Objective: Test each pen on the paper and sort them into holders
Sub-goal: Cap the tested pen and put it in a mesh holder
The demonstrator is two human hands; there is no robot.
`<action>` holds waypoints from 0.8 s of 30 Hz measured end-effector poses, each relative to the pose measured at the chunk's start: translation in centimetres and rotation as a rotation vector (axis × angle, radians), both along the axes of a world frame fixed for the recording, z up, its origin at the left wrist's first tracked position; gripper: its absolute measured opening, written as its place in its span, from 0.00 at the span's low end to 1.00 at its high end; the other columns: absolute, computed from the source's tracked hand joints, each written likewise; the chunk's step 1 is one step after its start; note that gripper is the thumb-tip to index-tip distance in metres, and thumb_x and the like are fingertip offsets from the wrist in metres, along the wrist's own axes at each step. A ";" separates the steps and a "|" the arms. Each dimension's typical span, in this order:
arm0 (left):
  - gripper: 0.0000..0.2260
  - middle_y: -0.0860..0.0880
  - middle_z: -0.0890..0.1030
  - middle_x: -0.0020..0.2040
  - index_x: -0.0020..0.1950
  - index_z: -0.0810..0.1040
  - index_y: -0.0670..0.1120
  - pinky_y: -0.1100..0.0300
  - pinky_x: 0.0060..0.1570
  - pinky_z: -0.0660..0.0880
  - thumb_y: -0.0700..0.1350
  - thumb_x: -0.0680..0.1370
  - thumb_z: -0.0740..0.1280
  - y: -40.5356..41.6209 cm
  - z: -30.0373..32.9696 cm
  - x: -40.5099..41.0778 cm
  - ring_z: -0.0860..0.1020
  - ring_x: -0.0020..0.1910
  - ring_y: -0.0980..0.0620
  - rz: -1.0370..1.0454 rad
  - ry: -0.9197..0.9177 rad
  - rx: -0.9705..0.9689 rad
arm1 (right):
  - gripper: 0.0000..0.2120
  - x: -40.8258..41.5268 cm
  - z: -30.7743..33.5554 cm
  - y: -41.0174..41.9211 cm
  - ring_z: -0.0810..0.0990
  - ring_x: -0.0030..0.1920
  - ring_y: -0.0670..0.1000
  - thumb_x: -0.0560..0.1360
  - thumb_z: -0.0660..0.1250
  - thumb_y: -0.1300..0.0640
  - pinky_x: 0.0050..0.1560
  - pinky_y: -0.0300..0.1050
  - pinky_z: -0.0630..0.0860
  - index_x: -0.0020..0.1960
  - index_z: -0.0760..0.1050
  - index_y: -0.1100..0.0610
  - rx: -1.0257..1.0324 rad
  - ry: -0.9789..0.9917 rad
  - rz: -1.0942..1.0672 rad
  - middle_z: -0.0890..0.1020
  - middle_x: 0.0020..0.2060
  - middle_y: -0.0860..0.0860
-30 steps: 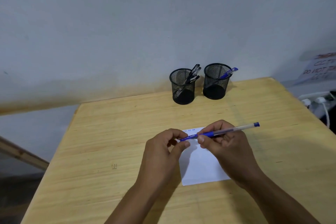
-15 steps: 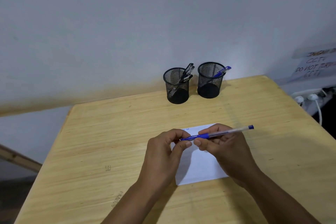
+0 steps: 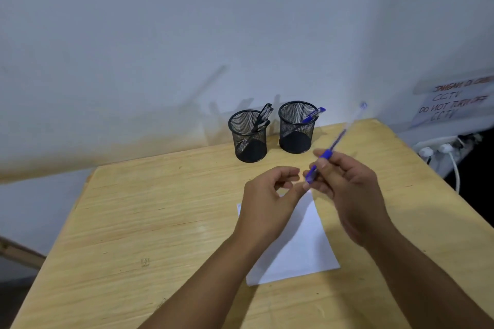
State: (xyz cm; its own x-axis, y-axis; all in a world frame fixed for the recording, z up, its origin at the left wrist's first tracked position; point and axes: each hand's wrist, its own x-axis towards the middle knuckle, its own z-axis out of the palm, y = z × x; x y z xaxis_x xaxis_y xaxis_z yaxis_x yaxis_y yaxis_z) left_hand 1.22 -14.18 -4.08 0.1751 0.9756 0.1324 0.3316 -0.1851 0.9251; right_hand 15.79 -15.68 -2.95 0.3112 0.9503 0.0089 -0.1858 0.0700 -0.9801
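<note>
My right hand [image 3: 347, 184] holds a blue pen [image 3: 335, 143] above the table, its far end tilted up and to the right and blurred. My left hand [image 3: 270, 200] is just left of it, fingers curled, no longer touching the pen; I cannot tell whether it holds a cap. A white sheet of paper [image 3: 302, 251] lies on the wooden table [image 3: 133, 222] under both hands. At the back stand two black mesh holders: the left holder [image 3: 248, 136] has black pens in it, the right holder [image 3: 295, 128] has one blue pen [image 3: 312, 115].
The wall runs directly behind the holders. At the right, beyond the table edge, a power strip with white plugs and cables [image 3: 441, 152] sits below a handwritten paper notice [image 3: 451, 104]. A wooden beam [image 3: 18, 251] shows at the lower left.
The pen was held level by both hands over the paper. Now my left hand has let go of it and my right hand has swung its far end up towards the right holder.
</note>
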 end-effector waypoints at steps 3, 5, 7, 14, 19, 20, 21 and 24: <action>0.19 0.53 0.82 0.58 0.64 0.79 0.48 0.59 0.61 0.74 0.48 0.74 0.76 3.0 -0.8 1.4 0.79 0.58 0.58 0.057 0.071 -0.025 | 0.09 2.3 1.0 2.2 0.78 0.34 0.46 0.79 0.65 0.59 0.37 0.40 0.80 0.56 0.81 0.50 0.019 -0.177 -0.064 0.78 0.37 0.49; 0.26 0.51 0.79 0.65 0.69 0.75 0.46 0.56 0.64 0.72 0.49 0.73 0.76 4.9 -1.1 2.6 0.76 0.64 0.53 0.095 0.113 -0.071 | 0.10 3.9 1.4 4.0 0.76 0.32 0.48 0.79 0.67 0.56 0.35 0.41 0.78 0.58 0.81 0.51 -0.008 -0.418 -0.114 0.79 0.37 0.45; 0.27 0.50 0.79 0.62 0.68 0.74 0.45 0.56 0.61 0.72 0.49 0.71 0.77 6.8 -1.4 3.8 0.76 0.63 0.50 0.124 0.118 -0.098 | 0.08 5.2 2.0 5.6 0.80 0.34 0.51 0.77 0.68 0.54 0.38 0.46 0.79 0.54 0.83 0.51 -0.009 -0.643 -0.151 0.81 0.37 0.44; 0.37 0.46 0.77 0.63 0.67 0.68 0.46 0.55 0.59 0.74 0.54 0.63 0.79 12.0 -2.1 6.8 0.76 0.62 0.47 0.226 0.162 -0.080 | 0.06 6.9 4.6 9.8 0.77 0.40 0.51 0.74 0.72 0.53 0.41 0.41 0.68 0.43 0.81 0.56 0.051 -1.089 -0.115 0.79 0.34 0.46; 0.41 0.41 0.75 0.65 0.72 0.61 0.41 0.49 0.63 0.73 0.52 0.67 0.78 14.1 -2.0 7.9 0.72 0.67 0.42 0.275 0.196 -0.014 | 0.05 6.4 4.9 11.8 0.80 0.44 0.55 0.72 0.74 0.55 0.44 0.47 0.75 0.45 0.81 0.57 0.088 -1.210 -0.025 0.83 0.39 0.51; 0.39 0.42 0.76 0.64 0.71 0.63 0.42 0.49 0.62 0.73 0.52 0.67 0.78 14.2 -1.9 7.8 0.73 0.66 0.42 0.288 0.200 -0.004 | 0.06 6.2 4.8 12.0 0.80 0.45 0.55 0.71 0.74 0.55 0.43 0.46 0.75 0.45 0.81 0.56 0.080 -1.211 -0.009 0.82 0.40 0.52; 0.37 0.42 0.76 0.63 0.69 0.65 0.43 0.50 0.61 0.74 0.52 0.67 0.78 14.3 -2.0 7.9 0.74 0.64 0.43 0.293 0.191 -0.003 | 0.06 6.0 4.7 12.4 0.80 0.45 0.55 0.71 0.74 0.56 0.43 0.45 0.74 0.46 0.80 0.56 0.080 -1.218 -0.003 0.82 0.41 0.52; 0.33 0.43 0.78 0.60 0.64 0.67 0.46 0.50 0.58 0.76 0.53 0.66 0.78 14.5 -2.2 8.0 0.76 0.61 0.43 0.295 0.157 -0.015 | 0.08 5.2 4.5 12.9 0.80 0.46 0.56 0.71 0.74 0.57 0.43 0.44 0.73 0.49 0.80 0.56 0.077 -1.199 0.002 0.82 0.45 0.55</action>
